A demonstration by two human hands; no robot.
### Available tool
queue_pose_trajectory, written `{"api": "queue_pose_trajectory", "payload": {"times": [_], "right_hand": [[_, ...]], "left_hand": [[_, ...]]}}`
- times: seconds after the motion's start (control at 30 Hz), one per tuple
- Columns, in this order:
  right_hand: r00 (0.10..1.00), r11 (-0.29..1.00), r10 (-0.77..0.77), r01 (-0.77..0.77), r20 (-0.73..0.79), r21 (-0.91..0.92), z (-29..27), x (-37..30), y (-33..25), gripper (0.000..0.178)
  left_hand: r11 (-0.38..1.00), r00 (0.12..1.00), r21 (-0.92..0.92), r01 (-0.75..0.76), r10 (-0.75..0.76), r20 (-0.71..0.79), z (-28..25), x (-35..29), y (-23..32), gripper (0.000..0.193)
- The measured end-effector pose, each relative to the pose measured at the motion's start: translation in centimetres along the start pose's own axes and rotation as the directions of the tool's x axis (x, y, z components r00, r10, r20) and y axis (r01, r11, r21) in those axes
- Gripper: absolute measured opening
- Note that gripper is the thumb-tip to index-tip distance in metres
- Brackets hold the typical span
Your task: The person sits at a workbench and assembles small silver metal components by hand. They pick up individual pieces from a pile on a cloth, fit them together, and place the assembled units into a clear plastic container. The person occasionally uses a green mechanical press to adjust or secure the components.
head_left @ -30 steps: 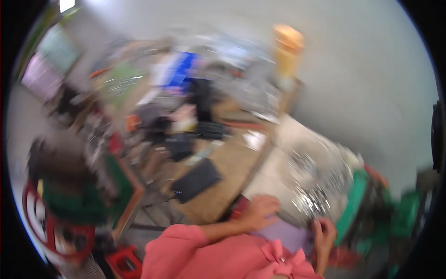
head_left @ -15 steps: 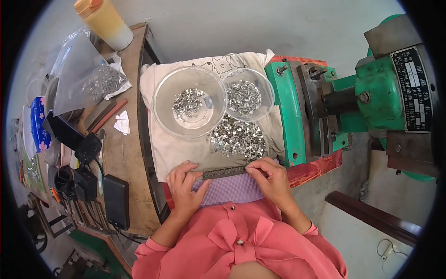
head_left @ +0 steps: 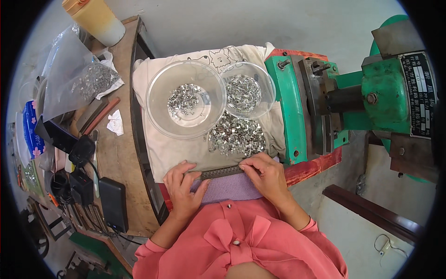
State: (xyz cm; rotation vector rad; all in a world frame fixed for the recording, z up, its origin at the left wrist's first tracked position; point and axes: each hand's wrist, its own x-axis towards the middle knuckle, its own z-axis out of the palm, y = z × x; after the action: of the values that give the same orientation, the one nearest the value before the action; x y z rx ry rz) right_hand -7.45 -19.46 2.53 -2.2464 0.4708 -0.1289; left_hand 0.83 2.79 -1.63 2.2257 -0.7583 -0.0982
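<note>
A dark slotted metal bar [head_left: 222, 172] lies crosswise on a purple woven cloth [head_left: 223, 188] close in front of me. My left hand [head_left: 182, 185] grips its left end, thumb below and fingers above. My right hand [head_left: 265, 177] has thumb and forefinger pinched together at the bar's right part; whatever is between the fingertips is too small to make out. Just beyond lies a loose heap of small shiny metal pieces [head_left: 238, 136]. Behind it stand a large clear tub [head_left: 155, 122] with some metal pieces inside and a smaller clear tub [head_left: 268, 103] with slender silvery pieces.
A green press machine [head_left: 385, 100] stands on the right, its base next to the cloth-covered work surface [head_left: 162, 153]. On the left a wooden table [head_left: 127, 186] carries a plastic bag of metal parts [head_left: 93, 81], a black power bank [head_left: 114, 204], cables and a yellow bottle [head_left: 100, 23].
My right fingertips have shifted slightly left along the bar, uncurling a little. My left hand stays at the bar's left end. The whole view has shifted a little.
</note>
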Motion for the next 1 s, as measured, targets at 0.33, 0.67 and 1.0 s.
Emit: {"api": "queue_pose_trajectory", "payload": {"times": [0.33, 0.67, 1.0], "right_hand": [[0.961, 0.984, -0.094, 0.051, -0.260, -0.169, -2.6, -5.6, 3.2, 0.018], [0.978, 0.918, 0.150, -0.192, -0.145, -0.346, -6.4, -6.7, 6.8, 0.037], [0.989, 0.993, 0.036, -0.052, -0.140, -0.108, -6.0, -7.2, 3.7, 0.032]], "left_hand": [[1.000, 1.000, 0.016, 0.013, -0.013, 0.005, 0.0, -0.2, 0.2, 0.034], [1.000, 1.000, 0.013, -0.001, 0.001, 0.028, 0.5, 0.0, 1.3, 0.034], [0.990, 0.999, -0.133, 0.053, -0.051, 0.018, 0.3, -0.2, 1.2, 0.029]]}}
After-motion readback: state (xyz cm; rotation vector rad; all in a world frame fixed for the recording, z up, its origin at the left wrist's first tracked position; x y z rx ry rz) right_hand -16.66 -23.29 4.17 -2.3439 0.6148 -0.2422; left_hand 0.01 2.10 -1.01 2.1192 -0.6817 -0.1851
